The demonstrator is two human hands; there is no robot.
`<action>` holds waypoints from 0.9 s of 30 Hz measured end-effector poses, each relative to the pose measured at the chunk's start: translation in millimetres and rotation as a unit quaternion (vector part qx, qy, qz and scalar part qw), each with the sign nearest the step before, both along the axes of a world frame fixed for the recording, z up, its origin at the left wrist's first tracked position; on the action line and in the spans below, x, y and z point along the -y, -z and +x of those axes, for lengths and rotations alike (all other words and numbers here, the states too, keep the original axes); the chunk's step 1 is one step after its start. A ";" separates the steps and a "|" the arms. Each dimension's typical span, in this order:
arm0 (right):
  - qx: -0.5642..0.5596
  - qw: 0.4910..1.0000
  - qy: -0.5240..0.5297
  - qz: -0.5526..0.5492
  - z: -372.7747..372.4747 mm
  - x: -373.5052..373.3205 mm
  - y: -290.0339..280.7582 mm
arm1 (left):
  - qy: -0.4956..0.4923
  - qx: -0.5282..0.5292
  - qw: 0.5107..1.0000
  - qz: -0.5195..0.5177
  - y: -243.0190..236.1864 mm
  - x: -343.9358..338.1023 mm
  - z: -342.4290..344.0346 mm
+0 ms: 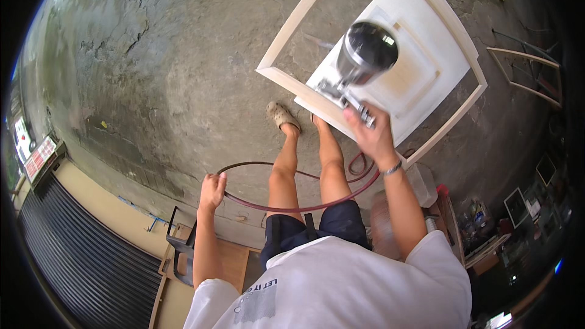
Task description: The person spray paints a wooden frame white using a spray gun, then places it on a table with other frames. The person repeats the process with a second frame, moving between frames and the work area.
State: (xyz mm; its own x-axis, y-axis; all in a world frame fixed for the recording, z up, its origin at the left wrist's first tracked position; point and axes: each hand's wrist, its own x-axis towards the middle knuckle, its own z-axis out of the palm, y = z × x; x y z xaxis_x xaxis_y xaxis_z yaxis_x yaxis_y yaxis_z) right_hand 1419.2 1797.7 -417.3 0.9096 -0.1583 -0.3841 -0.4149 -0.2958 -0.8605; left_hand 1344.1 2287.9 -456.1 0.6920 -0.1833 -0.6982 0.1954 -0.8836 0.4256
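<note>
My right hand (372, 134) is closed round the handle of a metal spray gun (344, 94), which is slightly blurred. On the gun sits a round cup (370, 49) with a dark, shiny top. Below and beyond it lies a pale wooden frame (463, 30), with a white panel (420, 79) showing inside its outline. Off to the left, my left hand (212, 190) grips a dark red hose (268, 208). The hose loops across in front of my legs toward the right hand's side.
Cracked concrete floor (201, 73) surrounds my feet. At far right stands a smaller wooden frame (524, 55), with cluttered items (481, 219) nearer me. A black chair (183, 244) and a dark corrugated shutter (85, 256) are at lower left. A clear plastic container (421, 184) sits beside my right forearm.
</note>
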 end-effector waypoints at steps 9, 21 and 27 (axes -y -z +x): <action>0.028 0.997 0.067 -0.003 -74.5 -74.4 -97.2 | 0.404 -0.128 0.905 -0.043 7.0 -6.3 7.5; 0.053 0.937 0.346 0.018 -176.8 -126.9 -158.7 | 0.323 -0.049 0.945 -0.001 54.9 -18.5 -16.9; 0.076 0.896 0.437 -0.026 -249.3 -157.9 -154.7 | 0.345 -0.037 0.937 0.043 70.9 -35.0 -41.0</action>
